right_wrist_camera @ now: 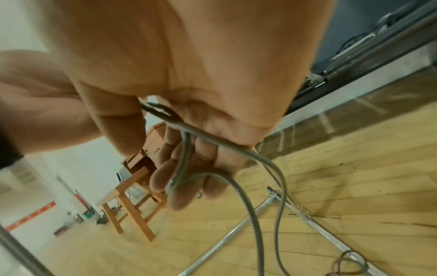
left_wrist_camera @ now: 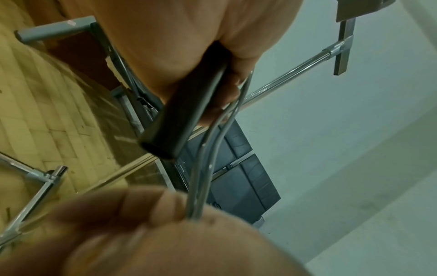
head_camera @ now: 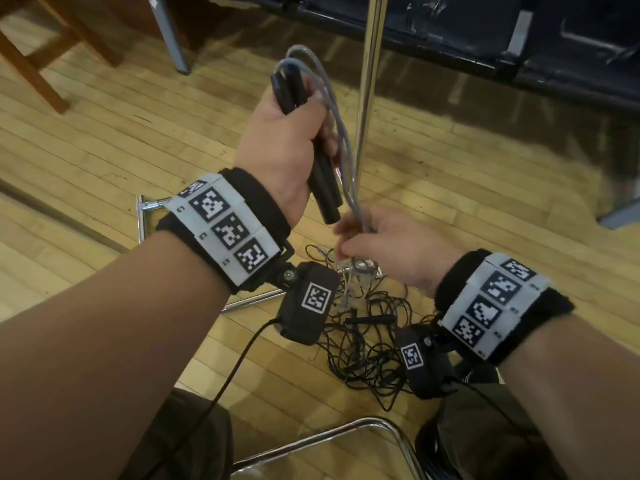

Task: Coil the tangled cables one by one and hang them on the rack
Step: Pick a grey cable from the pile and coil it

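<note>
My left hand (head_camera: 304, 129) is raised and grips two black handles (head_camera: 323, 192) together with loops of a grey cable (head_camera: 341, 133). The handle (left_wrist_camera: 182, 115) juts out below the palm in the left wrist view. Just below, my right hand (head_camera: 363, 233) pinches the grey cable's hanging strands; the cable (right_wrist_camera: 248, 153) crosses its curled fingers (right_wrist_camera: 184, 186). A tangle of thin black cables (head_camera: 367, 341) lies on the wooden floor under both hands. The rack's chrome pole (head_camera: 369, 81) rises right behind the cable.
The rack's chrome base bars (head_camera: 140, 220) spread across the floor. A wooden chair (head_camera: 41, 57) stands at far left, a dark bench (head_camera: 519, 39) along the back. A chrome chair frame (head_camera: 329, 434) is close in front of my knees.
</note>
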Demonstrator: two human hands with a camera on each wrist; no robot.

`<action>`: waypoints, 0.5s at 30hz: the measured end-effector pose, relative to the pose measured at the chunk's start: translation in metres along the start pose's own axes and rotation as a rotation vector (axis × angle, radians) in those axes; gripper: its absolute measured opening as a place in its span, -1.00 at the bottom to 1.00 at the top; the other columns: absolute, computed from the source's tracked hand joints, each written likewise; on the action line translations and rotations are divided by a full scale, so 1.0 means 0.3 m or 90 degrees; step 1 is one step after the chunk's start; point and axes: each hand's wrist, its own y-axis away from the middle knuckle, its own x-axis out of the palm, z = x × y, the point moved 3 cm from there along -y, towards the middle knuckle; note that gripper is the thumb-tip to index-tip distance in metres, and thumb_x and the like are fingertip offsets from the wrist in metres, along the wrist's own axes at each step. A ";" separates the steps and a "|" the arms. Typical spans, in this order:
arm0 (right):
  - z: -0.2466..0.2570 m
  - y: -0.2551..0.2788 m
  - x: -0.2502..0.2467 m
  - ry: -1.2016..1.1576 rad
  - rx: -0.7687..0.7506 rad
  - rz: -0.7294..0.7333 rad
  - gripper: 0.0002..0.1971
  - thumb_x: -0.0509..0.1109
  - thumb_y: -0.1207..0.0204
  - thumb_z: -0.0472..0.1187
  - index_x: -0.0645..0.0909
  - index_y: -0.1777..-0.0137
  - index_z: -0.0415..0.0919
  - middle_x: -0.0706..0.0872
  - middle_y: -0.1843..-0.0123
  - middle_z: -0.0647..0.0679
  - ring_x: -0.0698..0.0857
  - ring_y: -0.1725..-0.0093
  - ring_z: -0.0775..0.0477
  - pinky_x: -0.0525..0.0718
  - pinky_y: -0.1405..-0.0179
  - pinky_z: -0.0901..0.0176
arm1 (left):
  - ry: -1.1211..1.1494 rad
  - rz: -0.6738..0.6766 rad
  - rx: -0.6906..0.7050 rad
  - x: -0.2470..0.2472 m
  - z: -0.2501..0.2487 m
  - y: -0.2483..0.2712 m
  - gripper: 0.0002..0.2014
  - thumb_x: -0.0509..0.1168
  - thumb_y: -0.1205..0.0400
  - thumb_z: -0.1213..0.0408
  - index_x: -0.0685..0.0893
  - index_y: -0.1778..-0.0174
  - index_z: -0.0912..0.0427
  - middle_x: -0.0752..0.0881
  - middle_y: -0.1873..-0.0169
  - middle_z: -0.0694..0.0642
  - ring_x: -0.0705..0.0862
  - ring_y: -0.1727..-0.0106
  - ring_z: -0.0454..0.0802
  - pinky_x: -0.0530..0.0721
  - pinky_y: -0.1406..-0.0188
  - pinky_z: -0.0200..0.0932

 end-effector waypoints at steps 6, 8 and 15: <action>0.034 0.000 -0.012 -0.305 -0.072 0.010 -0.57 0.37 -0.45 -0.39 0.63 -0.34 -0.21 0.86 -0.11 -0.19 0.84 -0.15 -0.26 0.62 -0.39 -0.42 | -0.003 0.053 -0.043 0.045 0.019 0.049 -0.93 0.18 -0.83 0.49 0.53 -0.10 0.26 0.50 0.40 0.11 0.49 0.41 0.01 0.60 0.33 -0.11; 0.041 0.006 0.002 -0.377 -0.074 0.035 -0.58 0.36 -0.45 -0.37 0.61 -0.33 -0.31 0.81 -0.08 -0.29 0.77 0.02 -0.41 0.67 -0.21 -0.46 | 0.013 0.066 -0.049 0.064 0.022 0.064 -0.89 0.16 -0.83 0.52 0.51 -0.07 0.25 0.47 0.41 0.14 0.46 0.41 0.04 0.56 0.35 -0.07; 0.052 0.007 0.008 -0.257 -0.075 0.042 -0.82 0.45 -0.61 -0.36 0.54 -0.13 -0.22 0.30 0.37 -0.22 0.27 0.51 -0.09 0.20 0.52 0.01 | -0.013 0.096 -0.027 0.053 0.023 0.048 -0.87 0.23 -0.77 0.56 0.60 -0.07 0.26 0.60 0.37 0.13 0.62 0.33 0.08 0.70 0.20 0.02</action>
